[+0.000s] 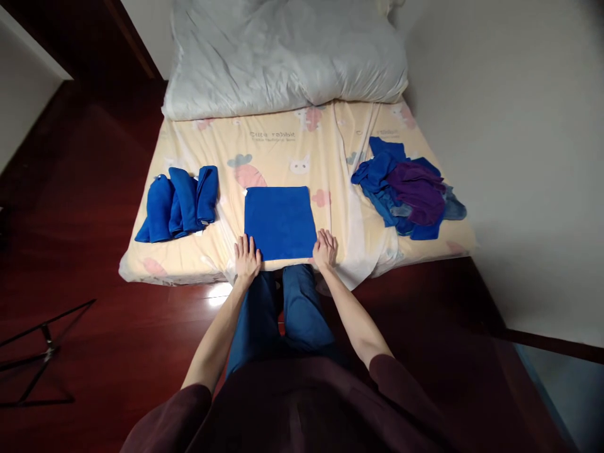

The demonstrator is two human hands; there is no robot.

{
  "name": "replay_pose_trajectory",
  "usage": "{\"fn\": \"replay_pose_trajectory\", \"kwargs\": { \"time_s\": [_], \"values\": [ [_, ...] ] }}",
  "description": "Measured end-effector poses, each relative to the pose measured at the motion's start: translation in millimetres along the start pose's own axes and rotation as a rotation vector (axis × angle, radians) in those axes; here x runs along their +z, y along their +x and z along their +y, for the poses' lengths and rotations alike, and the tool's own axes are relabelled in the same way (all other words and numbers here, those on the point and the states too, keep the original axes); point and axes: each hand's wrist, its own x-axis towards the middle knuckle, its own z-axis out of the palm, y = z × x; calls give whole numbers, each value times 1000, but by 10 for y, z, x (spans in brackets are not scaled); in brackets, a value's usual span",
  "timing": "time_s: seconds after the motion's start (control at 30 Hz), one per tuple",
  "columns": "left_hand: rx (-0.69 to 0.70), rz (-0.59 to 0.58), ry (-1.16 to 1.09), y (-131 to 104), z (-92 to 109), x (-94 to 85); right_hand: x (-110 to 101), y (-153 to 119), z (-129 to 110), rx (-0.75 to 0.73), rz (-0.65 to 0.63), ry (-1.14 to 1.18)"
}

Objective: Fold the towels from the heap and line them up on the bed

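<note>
Where left hand and right hand touch, squarish cloth lies flat

1 flat cloth, 2 hands

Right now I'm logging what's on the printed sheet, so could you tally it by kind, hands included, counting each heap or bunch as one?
Flat blue cloth: 1
Bunch of bundled blue cloths: 1
Blue-and-purple cloth heap: 1
Grey-white quilt: 1
Hands, left hand and right hand: 2
Total: 6

Pale quilt; black stand, maybe tripod, on reddish floor.
</note>
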Motion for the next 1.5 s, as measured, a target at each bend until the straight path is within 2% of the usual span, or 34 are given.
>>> {"fn": "replay_pose_trajectory", "kwargs": {
  "time_s": [0.07,0.17,0.23,0.27,0.5,0.67,0.83,0.97,1.1,1.27,1.43,1.5],
  "values": [
    [91,-36,-5,-143,131,37,-33,-123,-220,-74,-34,-2],
    [207,-108,-6,-362,286,76,-67,-375,-478,-360,-273,19],
    [206,-128,3,-453,294,59,-91,-523,-526,-485,-420,19],
    [197,-134,6,-478,263,33,-109,-579,-509,-502,-452,12],
    [85,-165,-3,-633,-193,-220,-325,-702,-114,-372,-418,-45],
    [-1,-144,-61,-779,-312,-231,-424,-703,26,-308,-379,-8],
    [-94,-156,-151,-561,-370,-341,-476,-508,140,-207,-258,81],
    [-126,-80,-145,-309,-435,-429,-493,-388,192,-207,-178,72],
    [2,-33,-91,-181,-451,-385,-469,-354,147,-283,-203,12],
    [236,-97,-88,-87,-386,-237,-397,-271,10,-342,-265,-60],
    [279,-202,-46,6,-307,-165,-351,-184,-129,-393,-360,-137],
    [264,-222,-43,25,-298,-163,-337,-195,-173,-354,-379,-156]
  ]
}}
